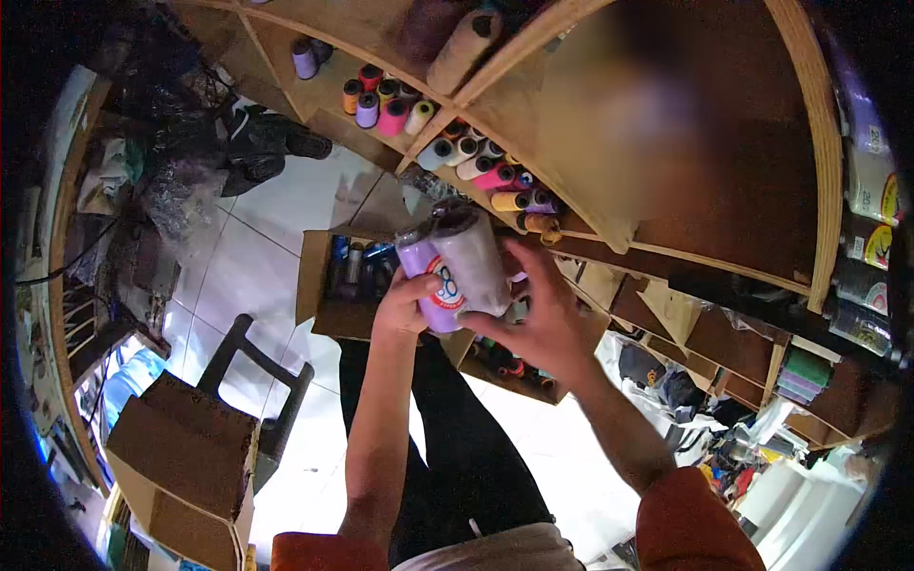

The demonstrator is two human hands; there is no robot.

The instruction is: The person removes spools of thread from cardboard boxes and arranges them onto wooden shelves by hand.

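Observation:
Both hands are around a plastic-wrapped pack of thread cones (468,262), held above a cardboard box. One cone is purple with a round red, white and blue label; the one beside it is pale grey. My left hand (405,303) is closed on the purple side, its thumb lying over the label. On the grey side, my right hand (543,319) curves round the pack with thumb and fingers. The wrap's far end is dark and hard to make out.
Below the pack, an open cardboard box (309,278) contains more cones. Rows of coloured thread cones (393,116) stand on the wooden shelf (533,48). At lower left are another cardboard box (186,438) and a black-framed cart or stool (286,400). Black shoes (262,152) rest on tiles.

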